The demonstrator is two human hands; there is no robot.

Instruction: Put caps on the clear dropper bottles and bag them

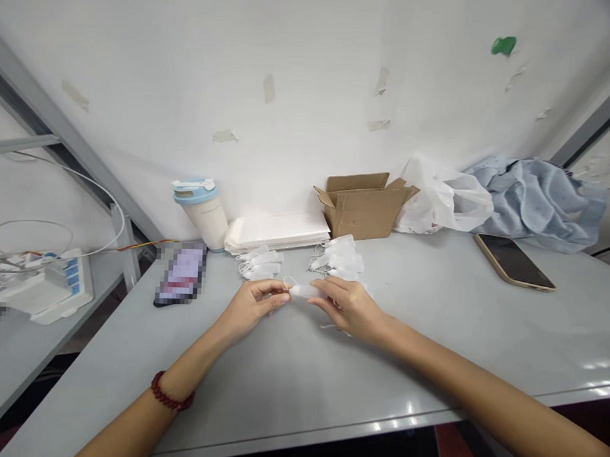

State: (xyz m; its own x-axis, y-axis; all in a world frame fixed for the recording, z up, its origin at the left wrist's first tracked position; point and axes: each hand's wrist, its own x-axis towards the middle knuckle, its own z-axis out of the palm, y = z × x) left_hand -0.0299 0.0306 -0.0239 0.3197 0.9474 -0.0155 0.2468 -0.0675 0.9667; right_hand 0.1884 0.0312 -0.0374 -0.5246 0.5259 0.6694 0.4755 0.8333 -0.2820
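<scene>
Between my hands is a small white translucent tag-like piece with a thin white string loop at its left end. My left hand pinches the string end. My right hand is closed on the other end of the piece, its fingers hiding that part. Just behind the hands lie two piles of similar white pieces with strings, a left pile and a right pile. Another white piece shows partly under my right hand.
Along the wall stand a tumbler, a stack of white packets, an open cardboard box, a white plastic bag and blue cloth. One phone lies right, another phone left. A power strip sits far left.
</scene>
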